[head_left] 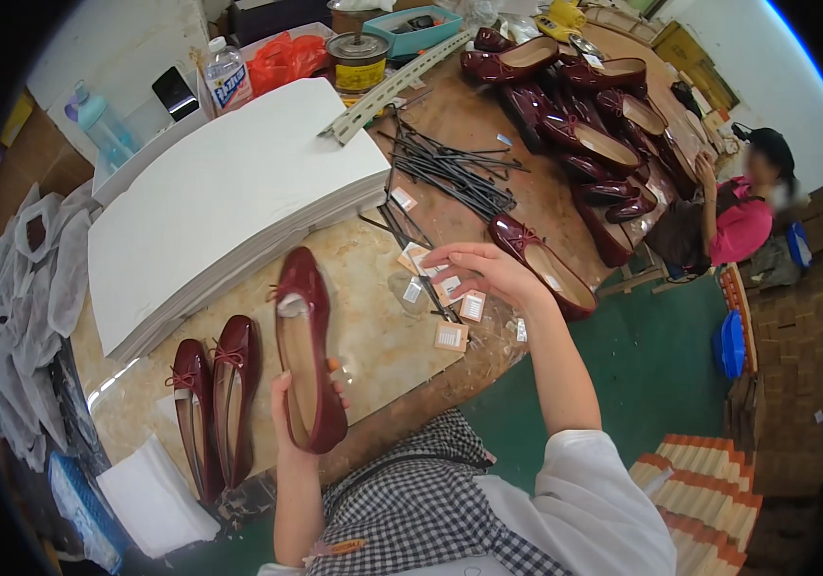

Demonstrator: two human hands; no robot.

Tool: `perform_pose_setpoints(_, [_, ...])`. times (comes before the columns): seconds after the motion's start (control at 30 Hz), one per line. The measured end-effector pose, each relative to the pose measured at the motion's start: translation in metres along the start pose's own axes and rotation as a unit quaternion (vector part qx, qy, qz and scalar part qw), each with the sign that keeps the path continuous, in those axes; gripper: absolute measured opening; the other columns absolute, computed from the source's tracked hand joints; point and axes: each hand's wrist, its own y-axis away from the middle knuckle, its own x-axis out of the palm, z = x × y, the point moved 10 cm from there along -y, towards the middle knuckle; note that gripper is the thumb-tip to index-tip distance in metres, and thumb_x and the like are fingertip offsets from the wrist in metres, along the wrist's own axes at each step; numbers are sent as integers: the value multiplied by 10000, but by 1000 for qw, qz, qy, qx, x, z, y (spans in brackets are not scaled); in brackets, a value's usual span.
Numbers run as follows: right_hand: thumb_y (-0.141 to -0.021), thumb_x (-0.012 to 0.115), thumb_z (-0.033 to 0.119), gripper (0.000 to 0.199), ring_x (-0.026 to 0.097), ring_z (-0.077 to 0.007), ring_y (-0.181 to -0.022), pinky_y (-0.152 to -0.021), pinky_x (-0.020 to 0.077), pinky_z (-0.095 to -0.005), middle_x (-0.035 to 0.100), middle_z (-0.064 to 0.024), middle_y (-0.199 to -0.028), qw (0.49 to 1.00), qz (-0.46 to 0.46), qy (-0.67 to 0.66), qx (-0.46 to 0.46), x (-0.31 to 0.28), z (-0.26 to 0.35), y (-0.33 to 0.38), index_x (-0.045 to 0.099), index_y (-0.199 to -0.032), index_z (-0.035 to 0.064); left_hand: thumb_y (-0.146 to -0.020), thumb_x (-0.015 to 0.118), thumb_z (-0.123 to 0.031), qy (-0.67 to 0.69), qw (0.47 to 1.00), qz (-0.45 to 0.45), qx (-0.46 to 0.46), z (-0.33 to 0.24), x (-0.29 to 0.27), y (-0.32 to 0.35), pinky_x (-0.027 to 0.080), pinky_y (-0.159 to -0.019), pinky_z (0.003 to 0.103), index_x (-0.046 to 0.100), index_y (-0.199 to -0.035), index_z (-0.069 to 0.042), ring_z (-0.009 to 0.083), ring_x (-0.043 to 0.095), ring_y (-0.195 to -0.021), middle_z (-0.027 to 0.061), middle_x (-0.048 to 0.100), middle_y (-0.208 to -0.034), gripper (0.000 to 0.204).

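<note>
Left hand (pixel 288 408) is gripping a glossy dark-red flat shoe (pixel 306 350) by the heel end, fingers wrapping round the back, thumb side hidden. The shoe is standing up off the table, toe pointing to the upper frame, tan lining showing, a small bow at the toe and white stuffing inside, at centre frame just above the table's near edge.

Right hand (pixel 483 269) is reaching out over the table (pixel 373 326), fingers loosely spread and curling, holding nothing that I can make out. It is hovering over a scatter of small square paper tags (pixel 451 336); about six are showing, the rest hiding under the hand.

Table top is shining, mottled beige stone, turning to worn brown further back. Two more matching shoes, a pair (pixel 214 403), are lying side by side at lower left, toes up-frame, touching each other. A thick stack of white sheets (pixel 229 192) is filling the upper left, its edge lying just beside the held shoe. A bundle of thin black rods (pixel 450 173) is fanning across upper centre. One single shoe (pixel 546 264) is sitting at the right table edge, just beyond the right hand. A crowd of like shoes (pixel 584 106) is running along the upper right, too many to count surely.

Open room is lying between pair and tags.
</note>
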Motion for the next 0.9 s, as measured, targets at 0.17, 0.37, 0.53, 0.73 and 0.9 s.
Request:
perform_pose_setpoints(0.17, [-863,667,291,695,452,-251,-1291,-995,419,-361,448,-135,-1417,974,139,-116,-133,73,69,62,352,-1421,22,-895,445,-502,-89,983,-153,51,-18,14,18,557,-700,458,442,-1308,-6,304,645,-798,195,605,-1056,645])
perform_pose_setpoints(0.37, [-918,572,112,166,661,-178,-717,-654,502,-280,683,-107,-795,848,-362,316,-224,28,101,93,601,-1037,0,-886,316,-692,-155,968,-156,125,-37,9,31,551,-598,386,497,-1237,8,275,646,-718,171,623,-979,804])
perform_pose_setpoints(0.53, [-894,573,102,136,606,-314,-743,-672,476,-363,594,-152,-835,649,-410,593,-245,-12,48,62,608,-982,4,-874,269,-736,-137,943,-246,175,-41,-33,41,571,-678,407,479,-1281,-10,289,665,-828,170,638,-1039,859])
perform_pose_setpoints(0.73, [-868,650,115,162,439,-91,-490,-475,366,-260,498,-46,-548,890,-260,329,-179,112,68,40,667,-1008,36,-988,240,-554,-230,887,-270,296,-74,-25,55,413,-1008,377,401,-1379,-53,234,515,-1198,110,528,-1314,656])
perform_pose_setpoints(0.9, [-867,645,122,329,349,-90,-465,-451,312,-262,437,-32,-530,946,-4,300,-122,214,35,25,627,-1190,64,-1007,210,-512,-325,843,-237,357,-97,2,61,322,-1072,365,330,-1428,-74,225,421,-1281,99,447,-1393,619])
